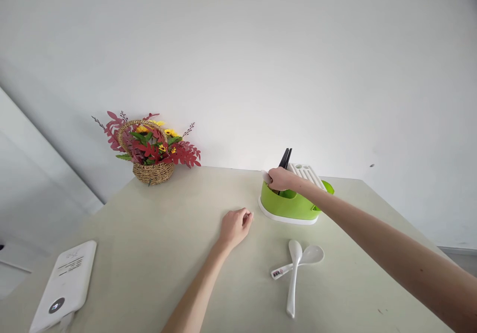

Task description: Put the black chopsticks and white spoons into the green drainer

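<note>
My right hand [282, 179] is closed at the left end of a green utensil holder [286, 208] with a white base. A pale rounded end of what looks like a white spoon [266, 176] sticks out from its fingers; the rest is hidden. Black chopsticks [285, 158] stand in the holder just behind this hand. My left hand [235, 226] rests on the table, loosely curled, with nothing visible in it. In front of the holder, a white spoon [293, 281] lies crossed over a second, broader white spoon [313, 255].
A wicker basket [153, 173] of red and yellow artificial flowers stands at the back left against the wall. A white power bank-like device [69, 278] with a cable lies at the table's left edge. White slotted racks [307, 174] top the holder's right part.
</note>
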A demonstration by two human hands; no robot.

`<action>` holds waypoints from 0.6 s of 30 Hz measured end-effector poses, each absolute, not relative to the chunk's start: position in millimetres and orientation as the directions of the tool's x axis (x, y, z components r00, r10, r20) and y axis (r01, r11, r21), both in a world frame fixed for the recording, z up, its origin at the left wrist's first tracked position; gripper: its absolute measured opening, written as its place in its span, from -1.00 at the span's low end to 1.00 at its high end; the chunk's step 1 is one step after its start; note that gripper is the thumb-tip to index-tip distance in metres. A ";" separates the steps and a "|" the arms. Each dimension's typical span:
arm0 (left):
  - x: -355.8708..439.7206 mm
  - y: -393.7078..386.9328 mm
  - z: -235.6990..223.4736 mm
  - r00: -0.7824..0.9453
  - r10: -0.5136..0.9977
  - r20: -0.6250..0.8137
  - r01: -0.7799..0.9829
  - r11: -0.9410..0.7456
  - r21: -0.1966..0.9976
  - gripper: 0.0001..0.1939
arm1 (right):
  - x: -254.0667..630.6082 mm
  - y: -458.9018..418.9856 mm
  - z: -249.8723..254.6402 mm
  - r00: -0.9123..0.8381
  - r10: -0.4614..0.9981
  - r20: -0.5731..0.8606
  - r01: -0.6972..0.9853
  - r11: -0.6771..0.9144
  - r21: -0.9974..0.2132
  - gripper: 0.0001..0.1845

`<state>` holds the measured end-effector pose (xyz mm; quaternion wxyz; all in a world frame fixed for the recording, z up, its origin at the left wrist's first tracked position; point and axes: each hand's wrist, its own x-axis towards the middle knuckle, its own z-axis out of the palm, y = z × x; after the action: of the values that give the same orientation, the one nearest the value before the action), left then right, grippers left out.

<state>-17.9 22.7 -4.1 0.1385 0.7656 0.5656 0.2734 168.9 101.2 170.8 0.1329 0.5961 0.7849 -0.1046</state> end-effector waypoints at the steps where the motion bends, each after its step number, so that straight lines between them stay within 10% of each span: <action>1: -18.0 22.8 -4.1 0.211 0.942 0.262 0.791 -0.322 0.520 -0.67 | 169.4 99.7 172.0 -0.257 0.909 -0.328 0.963 0.270 -0.005 -0.56; 11: -18.0 23.8 -4.9 0.211 0.941 0.264 0.792 -0.323 0.518 -0.68 | 193.8 54.3 198.9 -0.328 0.943 -0.062 0.944 0.326 -0.048 -0.65; 15: -17.8 23.7 -3.3 0.214 0.941 0.263 0.795 -0.324 0.513 -0.66 | 213.7 14.7 192.6 -0.682 0.732 -0.019 0.725 0.672 -0.150 -0.69; 18: -17.8 23.4 -2.0 0.217 0.941 0.258 0.796 -0.324 0.511 -0.65 | 230.3 -12.7 171.9 -0.818 0.565 -0.106 0.568 0.823 0.004 -0.80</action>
<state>-17.8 23.4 -2.0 0.1355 0.7682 0.5656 0.2676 230.3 -12.7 171.9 0.0514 0.2973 0.9533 -0.0137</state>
